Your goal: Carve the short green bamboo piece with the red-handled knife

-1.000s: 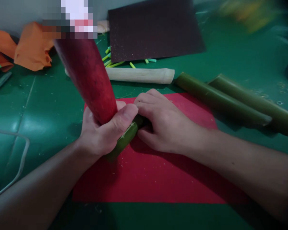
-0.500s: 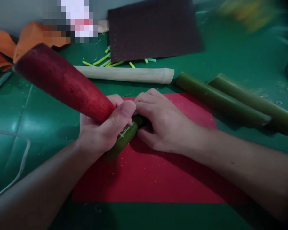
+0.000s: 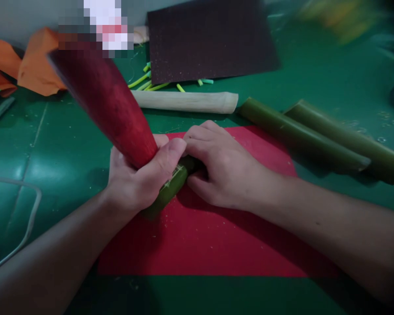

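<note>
While the left hand grips a mottled red shaft, the right hand clasps a scored green stalk.

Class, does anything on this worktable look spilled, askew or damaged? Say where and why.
Pale crumbs litter the red sheet like uncleared debris. Pale scratches mark the green piece at the left hand; whether deliberate, I cannot tell. Behind, yellow-green sticks lie untidily, pointing different ways along the near edge of the dark sheet.
</note>
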Available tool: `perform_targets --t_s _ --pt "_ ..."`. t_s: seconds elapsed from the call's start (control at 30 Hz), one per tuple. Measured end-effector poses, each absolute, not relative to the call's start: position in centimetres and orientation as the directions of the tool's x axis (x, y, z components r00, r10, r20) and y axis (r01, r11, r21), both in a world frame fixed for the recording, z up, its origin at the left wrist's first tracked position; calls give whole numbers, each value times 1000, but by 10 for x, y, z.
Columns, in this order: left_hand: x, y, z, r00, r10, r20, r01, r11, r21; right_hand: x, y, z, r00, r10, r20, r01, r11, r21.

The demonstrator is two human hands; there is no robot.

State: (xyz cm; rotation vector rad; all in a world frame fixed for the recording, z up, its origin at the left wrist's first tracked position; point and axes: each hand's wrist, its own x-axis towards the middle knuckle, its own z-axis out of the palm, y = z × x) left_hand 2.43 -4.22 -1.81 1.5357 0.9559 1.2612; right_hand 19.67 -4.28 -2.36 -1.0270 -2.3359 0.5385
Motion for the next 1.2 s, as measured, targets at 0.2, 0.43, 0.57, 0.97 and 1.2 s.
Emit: perform_targets --t_s 0.2,0.43,0.57,0.97,1.2 --pt "24 -40 -20 212 930 300 -23 -302 953 197 -43 -22 -563 777 281 567 610 -553" --pt "27 -37 -15 172 920 351 -22 -353 935 197 -42 -21 -554 792 256 566 584 -582" --pt "27 -36 -14 151 931 332 11 -338 941 197 -42 -21 -554 790 262 565 587 -580" --pt "27 -39 -15 87 951 297 -11 -297 955 198 -44 -21 -542 797 265 580 584 -568" --pt "26 -37 -17 149 927 345 -36 -343 938 198 -43 -20 -548 796 258 573 581 -578"
